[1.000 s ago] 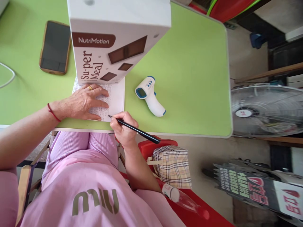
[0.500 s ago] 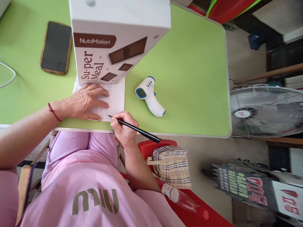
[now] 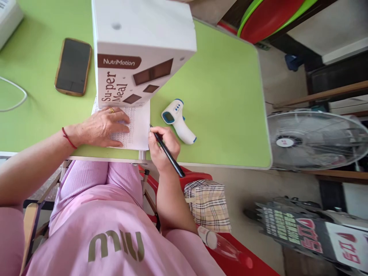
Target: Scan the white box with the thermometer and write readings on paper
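Observation:
My left hand [image 3: 105,127] lies flat with fingers spread on a sheet of paper [image 3: 140,132] covered in small handwriting. Its far part is hidden behind a white NutriMotion box [image 3: 120,82] that stands upright. A black pen [image 3: 168,151] is pinched in my right hand [image 3: 164,147], its tip near the paper's right edge; whether it touches cannot be made out. Just right of that hand, a white and blue infrared thermometer [image 3: 178,122] rests on the table.
The green table [image 3: 224,96] carries a phone [image 3: 73,67] left of the box and a white cable [image 3: 20,100] farther left. Beside me, a checked bag [image 3: 208,203] and a plastic bottle [image 3: 224,245] sit on a red chair [image 3: 244,264]. A fan [image 3: 313,140] stands beyond the table's right end.
My right hand has moved right with the pen, from over the written lines to the paper's right edge. My left hand stays on the paper. The whole view has shifted slightly.

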